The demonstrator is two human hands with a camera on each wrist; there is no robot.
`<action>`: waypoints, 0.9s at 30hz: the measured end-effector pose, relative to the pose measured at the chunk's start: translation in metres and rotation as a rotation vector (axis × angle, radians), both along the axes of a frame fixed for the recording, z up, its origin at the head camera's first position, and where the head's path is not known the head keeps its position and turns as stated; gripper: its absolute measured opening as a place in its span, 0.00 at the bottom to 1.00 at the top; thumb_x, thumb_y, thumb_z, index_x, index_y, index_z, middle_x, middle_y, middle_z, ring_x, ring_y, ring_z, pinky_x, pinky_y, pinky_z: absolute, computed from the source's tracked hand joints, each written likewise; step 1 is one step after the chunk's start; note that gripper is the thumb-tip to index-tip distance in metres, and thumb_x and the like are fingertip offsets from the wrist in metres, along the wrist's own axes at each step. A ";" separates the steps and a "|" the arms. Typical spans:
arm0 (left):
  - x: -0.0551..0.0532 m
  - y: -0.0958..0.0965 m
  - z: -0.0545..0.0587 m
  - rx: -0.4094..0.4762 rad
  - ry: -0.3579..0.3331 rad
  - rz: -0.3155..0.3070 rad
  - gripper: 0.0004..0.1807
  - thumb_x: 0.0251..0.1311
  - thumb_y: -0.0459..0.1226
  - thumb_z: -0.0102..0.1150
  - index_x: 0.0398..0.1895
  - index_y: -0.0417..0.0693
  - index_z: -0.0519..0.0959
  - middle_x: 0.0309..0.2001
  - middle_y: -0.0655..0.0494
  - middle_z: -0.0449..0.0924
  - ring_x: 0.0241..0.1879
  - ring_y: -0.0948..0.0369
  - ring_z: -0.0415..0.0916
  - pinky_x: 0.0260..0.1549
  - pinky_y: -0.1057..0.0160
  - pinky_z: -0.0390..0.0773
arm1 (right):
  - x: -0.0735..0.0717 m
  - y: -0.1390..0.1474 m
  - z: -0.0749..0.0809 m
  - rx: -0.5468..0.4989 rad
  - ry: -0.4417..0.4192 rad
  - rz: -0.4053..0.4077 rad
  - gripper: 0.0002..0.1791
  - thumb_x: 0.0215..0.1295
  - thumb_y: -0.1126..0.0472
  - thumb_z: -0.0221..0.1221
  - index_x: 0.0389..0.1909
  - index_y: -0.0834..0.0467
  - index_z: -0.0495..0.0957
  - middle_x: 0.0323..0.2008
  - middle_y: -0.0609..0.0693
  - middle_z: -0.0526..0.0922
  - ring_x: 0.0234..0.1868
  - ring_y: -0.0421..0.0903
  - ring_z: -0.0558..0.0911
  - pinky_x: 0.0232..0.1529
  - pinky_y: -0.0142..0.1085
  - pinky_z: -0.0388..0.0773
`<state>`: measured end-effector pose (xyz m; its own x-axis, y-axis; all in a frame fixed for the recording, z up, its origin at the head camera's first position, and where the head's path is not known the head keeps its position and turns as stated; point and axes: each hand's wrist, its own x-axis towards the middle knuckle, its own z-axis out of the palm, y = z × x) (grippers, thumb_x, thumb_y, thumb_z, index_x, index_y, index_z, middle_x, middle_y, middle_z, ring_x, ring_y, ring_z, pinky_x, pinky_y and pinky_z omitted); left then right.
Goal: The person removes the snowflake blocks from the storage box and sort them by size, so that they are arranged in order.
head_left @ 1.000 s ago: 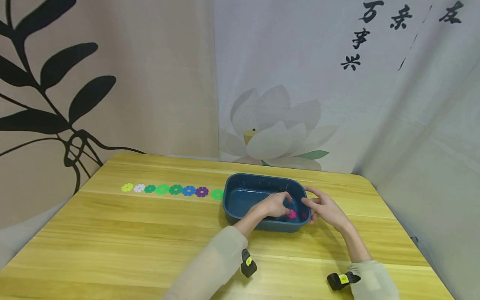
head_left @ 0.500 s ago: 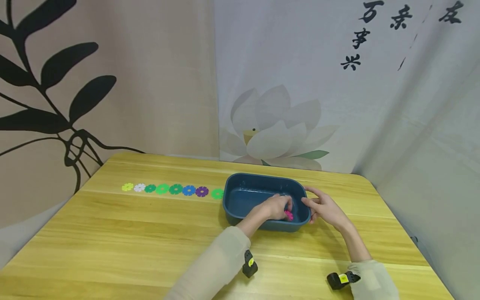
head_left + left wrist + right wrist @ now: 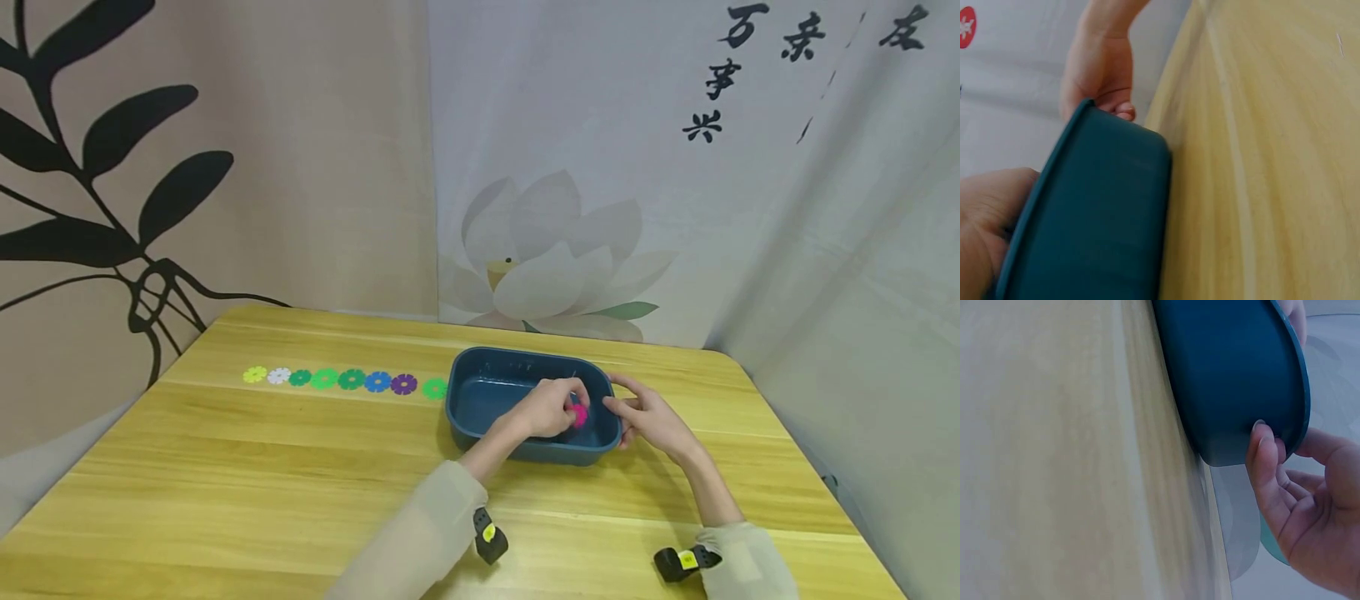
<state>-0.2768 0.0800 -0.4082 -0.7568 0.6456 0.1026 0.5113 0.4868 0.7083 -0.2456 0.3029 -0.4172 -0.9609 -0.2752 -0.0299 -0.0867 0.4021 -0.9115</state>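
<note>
A pink flower-shaped plastic piece [image 3: 580,417] is pinched between the thumb and fingers of my left hand [image 3: 550,409], inside the dark blue plastic basin [image 3: 566,453]. My right hand [image 3: 655,420] grips the basin's right end, thumb at the rim and fingertips against the outer wall. In the right wrist view, those fingertips [image 3: 1261,433] press on the outside of the basin [image 3: 1235,381]. The left wrist view shows my left hand [image 3: 988,212] reaching over the rim, its fingers and the pink piece hidden behind the basin wall [image 3: 1097,206].
Several flower-shaped pieces lie in a row on the wooden table [image 3: 247,492], left of the basin. They run from a yellow one [image 3: 255,375] past a blue one [image 3: 378,382] and a purple one [image 3: 403,383] to a green one [image 3: 433,388] beside the basin. Printed curtains [image 3: 322,150] hang behind.
My left hand has shifted within the basin and risen slightly, the pink flower-shaped piece in its fingers. The right hand stays on the basin's end, and the row of pieces is unchanged.
</note>
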 end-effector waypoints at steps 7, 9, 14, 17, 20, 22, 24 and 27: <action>0.001 -0.016 0.005 0.120 -0.027 0.011 0.11 0.67 0.25 0.56 0.47 0.46 0.78 0.29 0.57 0.76 0.23 0.64 0.68 0.23 0.70 0.69 | 0.000 0.000 0.000 0.001 -0.005 -0.010 0.36 0.78 0.57 0.54 0.77 0.67 0.50 0.21 0.57 0.79 0.18 0.50 0.81 0.29 0.43 0.84; 0.000 -0.021 0.005 0.148 -0.028 0.014 0.11 0.67 0.25 0.56 0.47 0.46 0.78 0.31 0.58 0.77 0.25 0.64 0.70 0.24 0.70 0.71 | 0.000 0.000 0.000 0.001 -0.009 -0.012 0.36 0.78 0.57 0.54 0.76 0.67 0.51 0.21 0.57 0.79 0.18 0.49 0.81 0.29 0.43 0.84; -0.003 -0.036 0.006 0.222 -0.023 0.040 0.10 0.68 0.26 0.56 0.47 0.45 0.79 0.34 0.56 0.78 0.28 0.62 0.73 0.27 0.68 0.74 | 0.000 -0.001 0.000 0.000 -0.008 -0.012 0.36 0.78 0.57 0.55 0.76 0.67 0.51 0.20 0.56 0.78 0.17 0.47 0.81 0.28 0.42 0.84; -0.005 -0.047 0.006 0.248 -0.012 0.073 0.09 0.68 0.26 0.56 0.47 0.45 0.79 0.34 0.55 0.78 0.29 0.62 0.74 0.28 0.68 0.75 | -0.001 -0.001 0.000 -0.002 -0.006 -0.011 0.36 0.78 0.57 0.55 0.76 0.67 0.51 0.20 0.56 0.78 0.17 0.48 0.81 0.27 0.43 0.84; -0.008 -0.058 0.008 0.268 0.007 0.105 0.09 0.68 0.27 0.56 0.47 0.44 0.79 0.34 0.54 0.78 0.31 0.61 0.74 0.30 0.67 0.76 | 0.000 -0.001 0.000 -0.002 -0.007 -0.011 0.36 0.78 0.57 0.54 0.76 0.67 0.51 0.20 0.57 0.78 0.17 0.49 0.81 0.27 0.43 0.84; -0.009 -0.066 0.009 0.279 0.016 0.127 0.08 0.69 0.27 0.57 0.48 0.44 0.79 0.35 0.54 0.78 0.32 0.61 0.75 0.32 0.67 0.76 | 0.000 -0.001 0.000 -0.001 -0.007 -0.010 0.36 0.78 0.57 0.54 0.77 0.66 0.50 0.20 0.57 0.78 0.18 0.50 0.81 0.27 0.44 0.84; -0.010 -0.075 0.012 0.300 0.026 0.152 0.08 0.69 0.28 0.58 0.47 0.44 0.80 0.35 0.54 0.78 0.32 0.60 0.75 0.32 0.65 0.76 | 0.000 -0.001 0.000 -0.003 -0.006 -0.006 0.36 0.78 0.57 0.54 0.77 0.67 0.50 0.20 0.57 0.78 0.18 0.51 0.81 0.27 0.44 0.84; -0.013 -0.088 0.014 0.333 0.030 0.184 0.07 0.68 0.28 0.59 0.47 0.44 0.80 0.34 0.54 0.77 0.31 0.60 0.74 0.31 0.66 0.75 | 0.000 -0.001 0.000 -0.007 -0.005 -0.003 0.36 0.78 0.57 0.54 0.77 0.67 0.50 0.20 0.57 0.78 0.17 0.50 0.81 0.27 0.44 0.84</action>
